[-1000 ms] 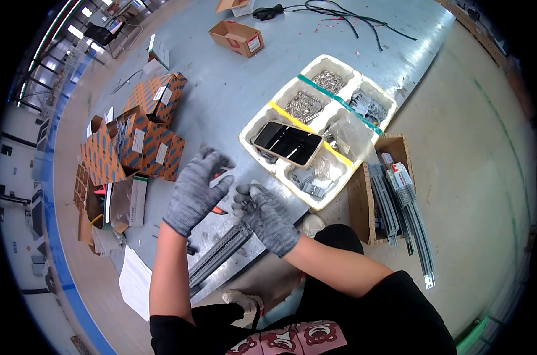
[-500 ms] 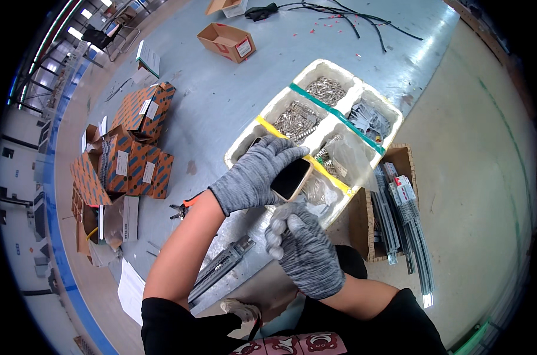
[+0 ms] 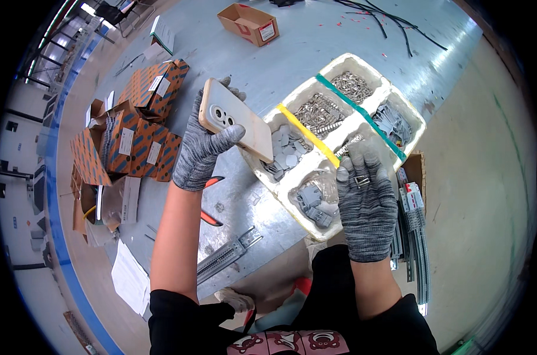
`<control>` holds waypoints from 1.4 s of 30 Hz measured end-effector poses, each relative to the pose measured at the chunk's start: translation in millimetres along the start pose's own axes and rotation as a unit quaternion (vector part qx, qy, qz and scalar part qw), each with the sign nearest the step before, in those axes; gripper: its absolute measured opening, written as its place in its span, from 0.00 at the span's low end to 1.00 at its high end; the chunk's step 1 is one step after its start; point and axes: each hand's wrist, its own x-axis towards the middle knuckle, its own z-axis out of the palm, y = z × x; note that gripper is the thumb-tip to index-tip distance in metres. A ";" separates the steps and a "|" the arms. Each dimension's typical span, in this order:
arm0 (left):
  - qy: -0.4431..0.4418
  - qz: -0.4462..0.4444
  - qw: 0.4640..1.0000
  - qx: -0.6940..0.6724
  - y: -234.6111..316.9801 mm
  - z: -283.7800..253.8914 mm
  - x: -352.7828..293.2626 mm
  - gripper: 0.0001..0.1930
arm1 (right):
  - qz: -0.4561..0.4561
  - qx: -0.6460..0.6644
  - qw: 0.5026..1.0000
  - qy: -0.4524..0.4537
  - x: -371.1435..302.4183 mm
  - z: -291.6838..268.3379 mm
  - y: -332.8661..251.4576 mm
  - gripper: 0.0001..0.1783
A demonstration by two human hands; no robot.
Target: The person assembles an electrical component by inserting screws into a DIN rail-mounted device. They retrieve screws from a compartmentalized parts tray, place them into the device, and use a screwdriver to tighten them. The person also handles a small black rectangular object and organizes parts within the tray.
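As the left hand (image 3: 200, 145) clasps one smooth, pale-backed phone (image 3: 242, 112) at the nine o'clock rim of one six-compartment foam tray (image 3: 274, 188) with two tape strips (image 3: 309, 137), the right hand (image 3: 369, 204), at five o'clock, is palm-up, fingers loosely spread beneath at least one shiny metal piece (image 3: 361, 181). Both wear ribbed grey knit (image 3: 372, 239), and look: half a second ago the phone's dark screen faced up, now its back shows, flat grey plastic pieces (image 3: 289, 148) laid bare at four o'clock

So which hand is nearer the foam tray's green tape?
Right: the right hand is just left of the green tape at its lower end; the left hand, holding a smartphone, is farther left.
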 end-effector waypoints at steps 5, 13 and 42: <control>-0.026 0.010 0.998 0.054 11.0 5.5 -1.7 0.54 | 0.026 0.017 0.998 -0.059 2.2 -2.4 3.9 0.29; -0.028 0.014 0.999 0.045 -9.4 7.8 -2.9 0.53 | 0.030 0.050 0.994 -0.094 6.4 -19.2 -2.6 0.31; 0.000 -0.012 0.998 0.065 -27.0 30.5 8.5 0.52 | -0.184 -0.652 0.722 -0.140 103.9 62.1 -68.4 0.12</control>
